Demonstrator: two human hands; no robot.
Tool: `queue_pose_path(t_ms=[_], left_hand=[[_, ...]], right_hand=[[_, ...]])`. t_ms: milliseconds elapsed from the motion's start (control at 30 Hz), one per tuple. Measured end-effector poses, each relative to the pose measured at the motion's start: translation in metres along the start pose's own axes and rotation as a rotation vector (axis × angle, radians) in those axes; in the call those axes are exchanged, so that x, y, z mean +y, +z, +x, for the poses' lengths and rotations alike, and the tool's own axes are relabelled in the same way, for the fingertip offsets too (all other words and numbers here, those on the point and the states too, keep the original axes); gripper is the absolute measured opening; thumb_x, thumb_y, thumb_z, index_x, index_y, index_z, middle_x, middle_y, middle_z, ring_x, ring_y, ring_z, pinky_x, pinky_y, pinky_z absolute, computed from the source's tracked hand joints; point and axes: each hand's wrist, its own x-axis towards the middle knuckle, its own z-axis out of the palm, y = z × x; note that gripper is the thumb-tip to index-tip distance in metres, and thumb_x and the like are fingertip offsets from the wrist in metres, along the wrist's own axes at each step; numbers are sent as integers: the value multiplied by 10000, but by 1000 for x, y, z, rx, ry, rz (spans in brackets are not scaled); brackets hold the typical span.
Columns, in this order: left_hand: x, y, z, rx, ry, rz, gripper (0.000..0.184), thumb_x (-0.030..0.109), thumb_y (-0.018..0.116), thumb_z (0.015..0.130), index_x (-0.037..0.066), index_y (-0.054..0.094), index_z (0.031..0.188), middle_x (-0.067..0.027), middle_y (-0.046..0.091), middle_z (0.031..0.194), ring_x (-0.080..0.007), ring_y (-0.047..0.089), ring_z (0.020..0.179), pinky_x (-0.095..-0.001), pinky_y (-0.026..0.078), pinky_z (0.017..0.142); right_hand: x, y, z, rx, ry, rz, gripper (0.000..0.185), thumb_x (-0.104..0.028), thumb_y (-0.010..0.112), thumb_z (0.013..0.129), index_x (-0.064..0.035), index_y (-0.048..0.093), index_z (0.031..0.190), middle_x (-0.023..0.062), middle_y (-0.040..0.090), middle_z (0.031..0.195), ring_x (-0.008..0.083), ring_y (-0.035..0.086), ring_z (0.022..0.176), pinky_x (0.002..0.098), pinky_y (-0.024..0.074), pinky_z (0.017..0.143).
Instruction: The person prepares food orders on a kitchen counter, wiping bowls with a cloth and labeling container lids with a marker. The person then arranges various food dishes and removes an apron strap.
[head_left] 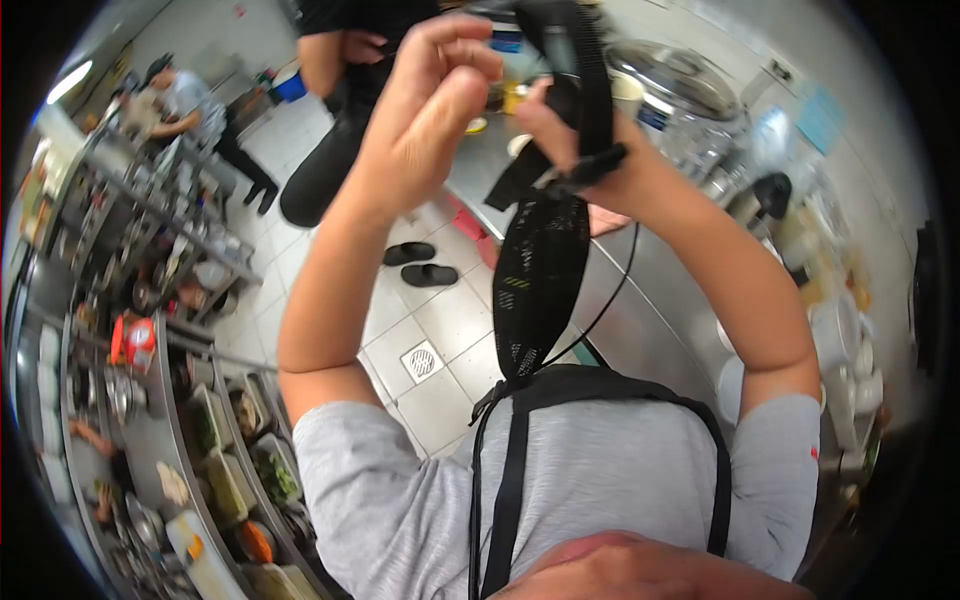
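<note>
Both my arms are raised in front of me. My left hand [430,95], at the upper middle, has its fingers curled, and nothing shows in them. My right hand [575,140] is partly covered by a black strap [594,85] that runs over it, and its thumb side points up. What its fingers grip is hidden behind the strap. A black mesh pouch [541,280] hangs below that hand, and a thin black cable runs down beside it to the black straps on my chest.
A steel counter [625,310] lies to the right, with a lidded metal pot [675,80] behind. A person in black [345,130] stands close at the upper left. More people are farther back. Shelves with food trays [225,480] line the left. Black slippers [430,274] lie on the tiled floor.
</note>
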Motion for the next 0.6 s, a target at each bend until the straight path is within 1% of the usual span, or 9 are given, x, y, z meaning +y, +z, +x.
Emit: queue_pose_path(t_ms=[33,67,100,167,200,233,333,467,600], left_hand=[[-5,-9,-19,19,-111,-49,637,502,424,783,12,310,1173,-92,488,994,-163,463,937,-267,373,759],[-24,-22,-43,-33,-160,-166,541,370,493,800,39,307,1186,-53,449,976,-120,400,929,-236,339,774],[-39,-28,-68,-63,-323,-237,636,465,492,770,47,291,1205,-61,441,992,-140,396,964,-266,337,797],[-70,-39,-126,-182,-633,-256,778,617,477,695,104,270,1242,-99,412,1099,-189,384,1033,-326,354,807],[-81,-38,-152,-254,-732,-293,857,666,493,640,118,256,1256,-116,387,1155,-226,368,1072,-352,344,843],[-97,-35,-181,-294,-793,-317,942,693,512,595,111,223,1276,-135,356,1204,-260,337,1121,-375,328,876],[-104,-14,-234,-334,-926,-530,1053,685,552,564,47,147,1298,-138,265,1288,-252,280,1177,-364,201,969],[-112,15,-286,-335,-980,-820,1065,633,613,556,32,144,1300,-128,287,1276,-229,249,1184,-343,193,975],[-114,16,-303,-396,-1138,-809,1011,571,655,565,7,213,1279,-106,274,1288,-223,247,1181,-325,209,967]], right_hand=[[-1,4,2,13,18,47,203,-190,489,804,10,498,771,86,515,629,172,498,609,297,397,554],[-3,7,5,26,36,93,230,-216,489,815,6,503,754,55,499,606,129,464,579,278,383,536],[-9,8,9,4,226,185,251,-235,485,823,1,507,740,30,480,588,99,424,563,260,370,527],[-9,14,15,2,208,229,267,-249,461,839,-2,507,751,22,478,582,105,430,564,260,374,542],[-7,20,19,-10,192,223,240,-253,452,850,-32,492,767,-22,427,605,65,387,565,220,339,523],[-5,25,23,-17,173,214,213,-258,442,861,-62,477,783,-67,376,628,26,344,565,180,305,505],[-9,39,33,18,213,256,268,-267,464,841,-9,507,781,9,453,580,96,417,560,252,377,552],[-6,61,41,8,265,333,265,-272,469,839,-15,509,793,6,449,580,93,418,562,250,378,564],[-5,77,45,24,318,358,252,-274,474,837,-27,512,806,7,458,592,90,439,576,249,389,573]])
